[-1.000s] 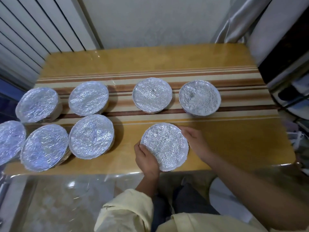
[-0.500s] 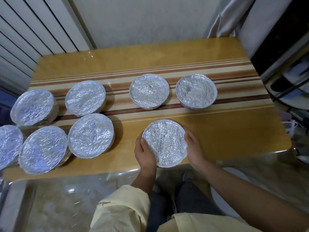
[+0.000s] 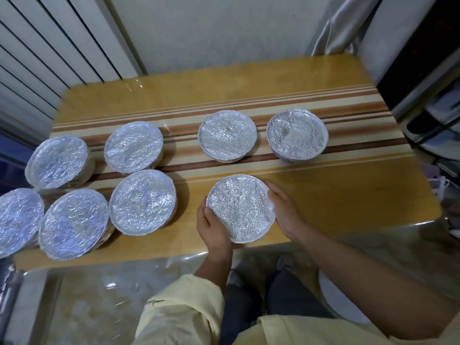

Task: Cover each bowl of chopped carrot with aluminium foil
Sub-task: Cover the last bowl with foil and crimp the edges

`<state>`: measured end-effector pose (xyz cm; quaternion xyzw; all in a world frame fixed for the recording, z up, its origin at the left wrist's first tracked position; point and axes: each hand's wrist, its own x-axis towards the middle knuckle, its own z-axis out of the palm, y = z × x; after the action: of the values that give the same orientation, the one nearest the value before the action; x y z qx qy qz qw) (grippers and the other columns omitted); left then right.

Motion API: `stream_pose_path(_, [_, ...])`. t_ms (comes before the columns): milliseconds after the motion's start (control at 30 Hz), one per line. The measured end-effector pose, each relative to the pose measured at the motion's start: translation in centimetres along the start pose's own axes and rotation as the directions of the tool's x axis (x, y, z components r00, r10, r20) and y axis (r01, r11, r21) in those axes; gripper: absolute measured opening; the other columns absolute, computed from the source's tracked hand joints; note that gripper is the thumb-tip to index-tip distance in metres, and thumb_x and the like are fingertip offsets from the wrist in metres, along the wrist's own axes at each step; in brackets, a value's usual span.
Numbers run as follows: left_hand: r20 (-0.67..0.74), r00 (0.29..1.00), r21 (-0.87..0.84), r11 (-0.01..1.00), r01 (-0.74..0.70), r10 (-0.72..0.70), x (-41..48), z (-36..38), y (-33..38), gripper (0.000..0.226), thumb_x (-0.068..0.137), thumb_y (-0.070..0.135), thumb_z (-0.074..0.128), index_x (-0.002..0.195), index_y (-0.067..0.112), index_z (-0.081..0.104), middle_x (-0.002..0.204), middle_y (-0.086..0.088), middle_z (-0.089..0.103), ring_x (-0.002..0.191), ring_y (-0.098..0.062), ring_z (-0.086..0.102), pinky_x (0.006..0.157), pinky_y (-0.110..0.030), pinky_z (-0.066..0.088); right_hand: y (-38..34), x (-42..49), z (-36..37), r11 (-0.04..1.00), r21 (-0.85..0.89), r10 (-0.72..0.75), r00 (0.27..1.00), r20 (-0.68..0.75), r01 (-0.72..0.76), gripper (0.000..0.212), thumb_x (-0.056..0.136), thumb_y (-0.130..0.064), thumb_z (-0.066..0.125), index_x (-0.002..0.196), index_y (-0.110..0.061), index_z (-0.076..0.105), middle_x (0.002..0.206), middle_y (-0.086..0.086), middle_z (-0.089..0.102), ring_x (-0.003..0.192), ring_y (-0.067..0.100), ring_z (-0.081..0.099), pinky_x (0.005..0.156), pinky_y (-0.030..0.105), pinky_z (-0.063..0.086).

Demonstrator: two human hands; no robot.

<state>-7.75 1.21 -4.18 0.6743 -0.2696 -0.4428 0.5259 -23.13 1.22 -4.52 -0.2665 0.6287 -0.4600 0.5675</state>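
The left hand (image 3: 211, 226) grips the left rim of the near bowl (image 3: 240, 207). Its thumb lies along the edge of the foil (image 3: 239, 195), and the rest of its fingers are hidden below the bowl's side. The right hand (image 3: 285, 211) clasps the opposite rim, its fingers (image 3: 272, 189) bent closely round the far-right curve. The near bowl stands between the two hands on the table (image 3: 348, 195).

The foil is crinkled and dull silver, pressed flat over the round mouth and tucked down at the rim. Seven more round bowls wear the same wrinkled cover.

- **Well left of the near bowl:** the cut-off bowl (image 3: 17, 220) runs out of view, and just beside it are the far-left bowl (image 3: 58, 161) and the front-left bowl (image 3: 74, 224).
- **Nearer on the left:** the back-left bowl (image 3: 133, 146) and the neighbour bowl (image 3: 143, 201).
- **Behind the near bowl:** the back bowl (image 3: 227, 135).
- **Behind it to the right:** the back-right bowl (image 3: 297, 134).

The table is glossy and wood-coloured, with rounded corners and brown and cream stripes.
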Motion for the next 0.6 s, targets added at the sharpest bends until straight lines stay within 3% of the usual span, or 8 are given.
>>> stream_pose_path(100, [-0.01, 1.0, 0.006, 1.0, -0.002, 0.002, 0.3, -0.3, 0.1, 0.034, 0.106, 0.003, 0.034, 0.128, -0.001, 0.06, 0.121, -0.012, 0.063, 0.11, -0.019, 0.057, 0.098, -0.032, 0.045, -0.2, -0.7, -0.2, 0.995, -0.097, 0.006, 0.997, -0.082, -0.014, 0.03, 0.098, -0.021, 0.045, 0.122, -0.017, 0.063, 0.123, -0.002, 0.063, 0.117, 0.014, 0.055, 0.105, 0.038, 0.04])
stream_pose_path(167, [-0.023, 1.0, 0.002, 1.0, 0.004, -0.004, 0.5, -0.4, 0.2, 0.034, 0.106, 0.003, 0.034, 0.128, 0.001, 0.06, 0.12, -0.01, 0.063, 0.111, -0.02, 0.057, 0.099, -0.033, 0.045, -0.1, -1.4, -0.5, 0.965, -0.261, -0.082, 0.975, -0.205, 0.026, 0.028, 0.097, -0.024, 0.048, 0.094, -0.003, 0.066, 0.085, 0.008, 0.066, 0.079, 0.021, 0.06, 0.075, 0.037, 0.048])
stream_pose_path(200, [-0.024, 1.0, 0.001, 1.0, 0.004, -0.004, 0.6, -0.4, 0.2, 0.033, 0.106, 0.004, 0.034, 0.128, 0.002, 0.06, 0.119, -0.01, 0.063, 0.111, -0.021, 0.057, 0.099, -0.034, 0.045, -0.1, -1.8, -0.6, 0.942, -0.33, -0.139, 0.96, -0.242, 0.053, 0.032, 0.096, -0.024, 0.05, 0.08, 0.001, 0.06, 0.067, 0.008, 0.054, 0.063, 0.018, 0.048, 0.061, 0.033, 0.04])
stream_pose_path(233, [-0.021, 1.0, -0.001, 1.0, 0.003, -0.003, 0.7, -0.4, 0.2, 0.033, 0.106, 0.004, 0.034, 0.128, 0.002, 0.059, 0.119, -0.009, 0.063, 0.11, -0.021, 0.057, 0.098, -0.033, 0.046, 0.0, -2.1, -0.5, 0.923, -0.376, -0.185, 0.95, -0.252, 0.08, 0.034, 0.094, -0.023, 0.051, 0.072, 0.002, 0.056, 0.06, 0.007, 0.045, 0.059, 0.014, 0.039, 0.057, 0.031, 0.032])
stream_pose_path(367, [0.001, 1.0, -0.013, 1.0, 0.028, -0.028, 0.5, -0.4, 0.4, 0.033, 0.107, 0.006, 0.032, 0.13, 0.004, 0.057, 0.117, -0.006, 0.061, 0.108, -0.019, 0.056, 0.09, -0.025, 0.045, 0.4, -2.1, 0.3, 0.874, -0.47, -0.246, 0.947, -0.208, 0.124, 0.022, 0.092, -0.014, 0.054, 0.084, 0.002, 0.066, 0.072, 0.022, 0.062, 0.066, 0.006, 0.042, 0.059, 0.027, 0.032])
stream_pose_path(467, [0.03, 0.998, -0.027, 0.998, 0.052, -0.051, 0.3, -0.5, 0.5, 0.033, 0.108, 0.006, 0.031, 0.131, 0.005, 0.054, 0.117, -0.006, 0.061, 0.107, -0.019, 0.057, 0.09, -0.027, 0.045, 0.4, -1.8, 0.4, 0.868, -0.486, -0.235, 0.947, -0.221, 0.103, 0.019, 0.093, -0.01, 0.052, 0.089, 0.004, 0.065, 0.084, 0.025, 0.065, 0.067, 0.018, 0.057, 0.06, 0.03, 0.038])
stream_pose_path(533, [0.045, 0.996, -0.026, 0.997, 0.073, -0.072, 0.3, -0.5, 0.5, 0.032, 0.108, 0.006, 0.03, 0.13, 0.007, 0.053, 0.119, -0.008, 0.06, 0.108, -0.021, 0.056, 0.093, -0.031, 0.046, 0.1, -1.6, 0.1, 0.885, -0.457, -0.202, 0.957, -0.211, 0.086, 0.018, 0.093, -0.009, 0.053, 0.092, 0.0, 0.069, 0.09, 0.023, 0.067, 0.086, 0.032, 0.064, 0.07, 0.038, 0.049])
stream_pose_path(600, [0.076, 0.992, -0.032, 0.994, 0.103, -0.101, 0.2, -0.7, 0.7, 0.03, 0.108, 0.006, 0.03, 0.128, 0.01, 0.052, 0.12, -0.009, 0.059, 0.11, -0.023, 0.056, 0.099, -0.038, 0.045, -0.7, -1.6, -0.3, 0.912, -0.403, -0.165, 0.967, -0.193, 0.075, 0.018, 0.093, -0.009, 0.056, 0.101, -0.005, 0.072, 0.1, 0.016, 0.071, 0.099, 0.031, 0.063, 0.085, 0.043, 0.05])
